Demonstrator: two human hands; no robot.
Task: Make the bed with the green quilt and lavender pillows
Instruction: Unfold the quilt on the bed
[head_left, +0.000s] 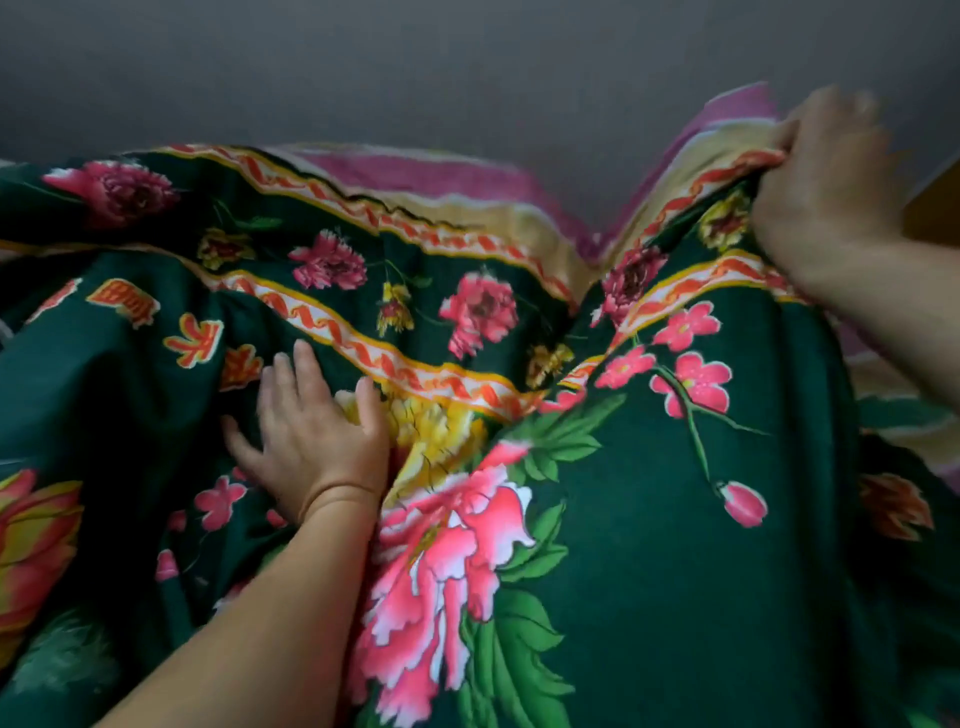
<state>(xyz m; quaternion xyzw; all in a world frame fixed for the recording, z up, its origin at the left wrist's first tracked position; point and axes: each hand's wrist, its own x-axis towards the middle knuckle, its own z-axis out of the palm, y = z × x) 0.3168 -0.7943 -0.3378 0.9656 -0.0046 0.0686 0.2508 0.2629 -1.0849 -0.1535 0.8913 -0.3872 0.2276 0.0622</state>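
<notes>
The green floral quilt (649, 571) lies rumpled across the bed, nearest the camera. The left hand (311, 441) rests flat on it, fingers spread. Farther right, the blurred right hand (826, 182) pinches its ribbon-patterned border. Behind, a pink-and-cream striped cloth (441, 176) meets the grey wall (415, 67).

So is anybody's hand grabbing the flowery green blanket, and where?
The right hand grips the green quilt by its patterned top border. The left hand only presses flat on the quilt's middle.

Single head-worn view: looking forward and steeply down from close above green quilt (675, 571), facing grey wall (467, 67) beyond quilt's far edge; no second view sharing.
</notes>
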